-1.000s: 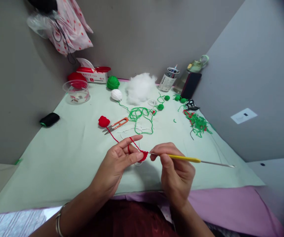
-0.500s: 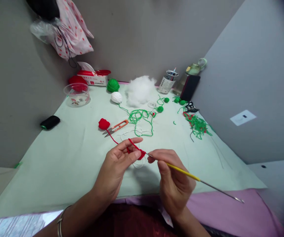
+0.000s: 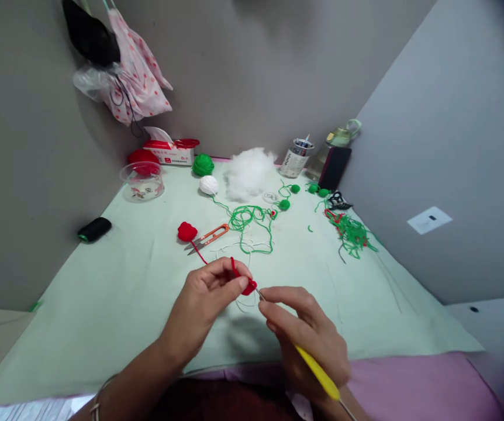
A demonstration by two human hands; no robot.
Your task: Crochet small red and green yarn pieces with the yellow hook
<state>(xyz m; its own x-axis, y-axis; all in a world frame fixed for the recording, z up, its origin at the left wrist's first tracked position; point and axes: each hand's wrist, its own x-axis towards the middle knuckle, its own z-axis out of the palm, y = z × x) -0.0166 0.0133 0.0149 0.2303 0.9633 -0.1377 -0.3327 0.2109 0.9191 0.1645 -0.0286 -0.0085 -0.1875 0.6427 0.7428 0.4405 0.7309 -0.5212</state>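
Observation:
Between the thumb and fingers of my left hand (image 3: 206, 301) is a small red crochet piece (image 3: 249, 286), pinched at its edge. Red yarn runs over the left index finger and back to a small red yarn ball (image 3: 187, 231) on the table. My right hand (image 3: 309, 330) is closed around a crochet hook with a yellow handle (image 3: 320, 374). The hook's thin metal tip touches the right side of the red piece. The handle slants down to the lower right, partly hidden by the right hand. Orange thread snips (image 3: 209, 238) lie just beyond my left hand.
Tangled green yarn (image 3: 247, 217), white stuffing (image 3: 251, 173) and a white yarn ball (image 3: 209, 185) lie farther back. Green and red yarn scraps (image 3: 352, 234) are on the right. A clear plastic tub (image 3: 144, 186) and a black thread spool (image 3: 95, 230) stand on the left. Walls enclose the table.
My right hand has turned, so the hook's handle now points more steeply down. The left index finger has curled in toward the red piece. The whole view has shifted slightly.

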